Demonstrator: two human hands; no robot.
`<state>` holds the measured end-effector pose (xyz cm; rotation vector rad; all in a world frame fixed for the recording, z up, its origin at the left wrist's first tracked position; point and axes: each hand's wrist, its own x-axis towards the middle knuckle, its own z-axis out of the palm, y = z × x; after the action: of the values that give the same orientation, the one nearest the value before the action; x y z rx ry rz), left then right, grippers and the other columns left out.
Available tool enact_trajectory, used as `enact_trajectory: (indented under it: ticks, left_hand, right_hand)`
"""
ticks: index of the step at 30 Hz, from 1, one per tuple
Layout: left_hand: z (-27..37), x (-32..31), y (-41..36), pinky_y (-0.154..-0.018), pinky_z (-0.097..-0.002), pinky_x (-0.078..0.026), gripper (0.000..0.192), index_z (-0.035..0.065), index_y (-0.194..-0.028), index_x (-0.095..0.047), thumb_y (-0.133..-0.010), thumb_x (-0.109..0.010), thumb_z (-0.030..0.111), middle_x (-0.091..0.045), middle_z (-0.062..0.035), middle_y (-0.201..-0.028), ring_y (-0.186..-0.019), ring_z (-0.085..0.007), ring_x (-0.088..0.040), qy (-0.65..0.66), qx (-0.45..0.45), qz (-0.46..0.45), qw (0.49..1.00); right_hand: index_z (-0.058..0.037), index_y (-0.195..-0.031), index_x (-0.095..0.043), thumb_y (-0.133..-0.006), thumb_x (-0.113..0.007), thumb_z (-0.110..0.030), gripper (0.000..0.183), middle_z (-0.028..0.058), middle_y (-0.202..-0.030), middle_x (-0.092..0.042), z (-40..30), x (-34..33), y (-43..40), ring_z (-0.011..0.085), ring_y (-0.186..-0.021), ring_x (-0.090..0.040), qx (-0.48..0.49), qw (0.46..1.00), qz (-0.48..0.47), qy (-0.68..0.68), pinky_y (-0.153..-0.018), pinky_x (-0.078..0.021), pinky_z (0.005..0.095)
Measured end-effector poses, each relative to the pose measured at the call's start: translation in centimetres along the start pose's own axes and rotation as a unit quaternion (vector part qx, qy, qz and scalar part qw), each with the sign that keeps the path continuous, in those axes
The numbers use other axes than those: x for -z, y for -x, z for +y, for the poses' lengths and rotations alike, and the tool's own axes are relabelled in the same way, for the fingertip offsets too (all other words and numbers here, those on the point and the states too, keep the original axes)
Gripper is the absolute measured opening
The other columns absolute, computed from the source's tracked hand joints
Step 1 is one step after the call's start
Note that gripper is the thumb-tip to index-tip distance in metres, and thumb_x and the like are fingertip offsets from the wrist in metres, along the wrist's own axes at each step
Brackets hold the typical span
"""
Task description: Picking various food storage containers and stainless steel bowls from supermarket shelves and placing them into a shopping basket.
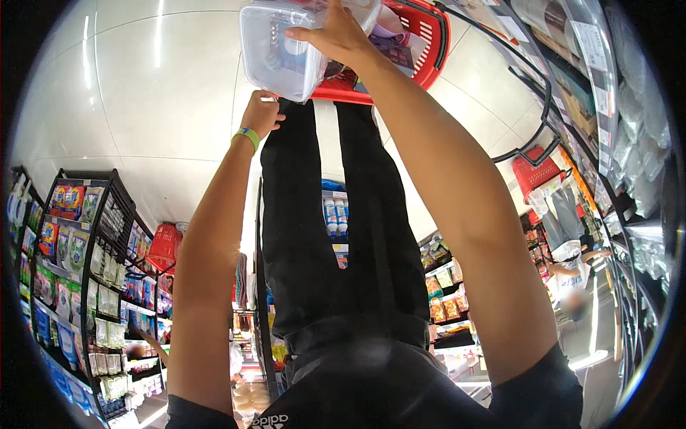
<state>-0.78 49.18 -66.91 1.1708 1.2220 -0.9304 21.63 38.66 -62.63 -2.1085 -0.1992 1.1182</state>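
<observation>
My right hand (340,35) is on a clear plastic storage container (270,51), its thumb pressed across the flat face and its fingers over the side. Clear plastic film clings about the container, which rests over one end of a red shopping basket (343,95). My left hand (262,113), with a green band (247,138) at the wrist, is beside the container's near corner and the basket rim. Its fingers are curled, and whether they grip the rim is unclear. Inside the basket are a lilac item (390,26) and a dark box (399,58).
Black wire shelving (110,214) with packaged goods stands at left, beside a red basket (165,246). Along the right runs shelving with price tags (603,102) and plastic-wrapped goods (638,145). Another person (568,263) stands down the right-hand aisle, near a red basket (536,169). Pale tiles (161,107) cover the floor.
</observation>
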Motion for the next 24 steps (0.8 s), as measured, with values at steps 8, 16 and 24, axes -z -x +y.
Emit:
enact_trajectory:
  ticks: [8, 16, 24]
  left_hand:
    - [-0.6, 2.5, 0.7, -0.08, -0.0424, -0.055, 0.059, -0.0017, -0.14, -0.023, -0.089, -0.05, 0.009, -0.06, -0.0163, -0.113, -0.093, -0.0284, -0.067, 0.083, 0.005, 0.016, 0.996]
    - [-3.3, 2.9, 2.6, -0.057, -0.0299, -0.051, 0.047, -0.0004, -0.132, -0.039, -0.09, -0.054, 0.016, -0.062, -0.0156, -0.102, -0.077, -0.0204, -0.066, 0.119, -0.003, 0.036, 0.992]
    - [-7.1, -2.9, 15.6, -0.053, -0.0321, -0.049, 0.047, 0.0063, -0.121, -0.05, -0.096, -0.046, 0.045, -0.065, -0.0113, -0.099, -0.068, -0.0181, -0.061, 0.198, 0.011, -0.028, 0.98]
  right_hand:
    - [-0.0043, -0.141, -0.031, -0.073, -0.074, -0.028, 0.083, 0.0197, -0.128, -0.054, -1.4, -0.7, 0.5, 0.0329, -0.123, -0.048, 0.007, 0.998, -0.012, 0.064, -0.105, -0.0375, 0.0365]
    - [0.008, -0.134, -0.034, -0.07, -0.074, -0.048, 0.094, 0.0329, -0.125, -0.048, 1.4, 0.2, 5.6, 0.0431, -0.115, -0.053, 0.021, 0.997, -0.051, 0.053, -0.098, -0.0425, 0.0425]
    - [0.0008, -0.112, -0.055, -0.079, -0.07, -0.025, 0.044, 0.0072, -0.086, -0.061, 2.3, 8.6, 22.6, 0.0135, -0.067, -0.057, -0.103, 0.967, 0.06, -0.227, -0.05, -0.0449, 0.0269]
